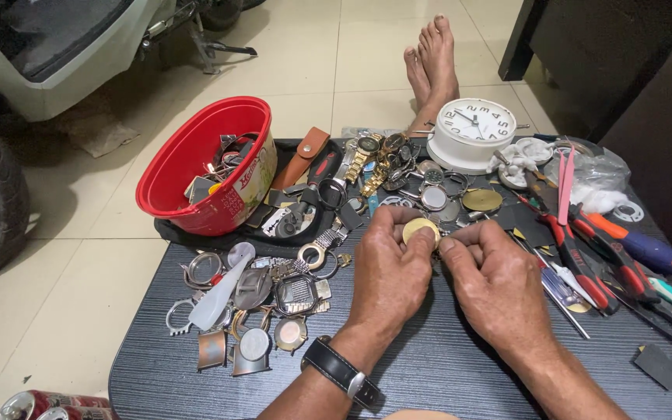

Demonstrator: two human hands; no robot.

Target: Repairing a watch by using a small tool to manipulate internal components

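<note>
Left hand pinches a small gold watch case in its fingertips, right hand has its grip pressed together right beside it, all hovering mid-bench. My guess at the risk: one slip and that disc drops into the loose watch parts toward the left edge, or rolls off the dark bench. The red-handled pliers sit close to the right wrist too.

fingers hide most of gold disc.
</note>
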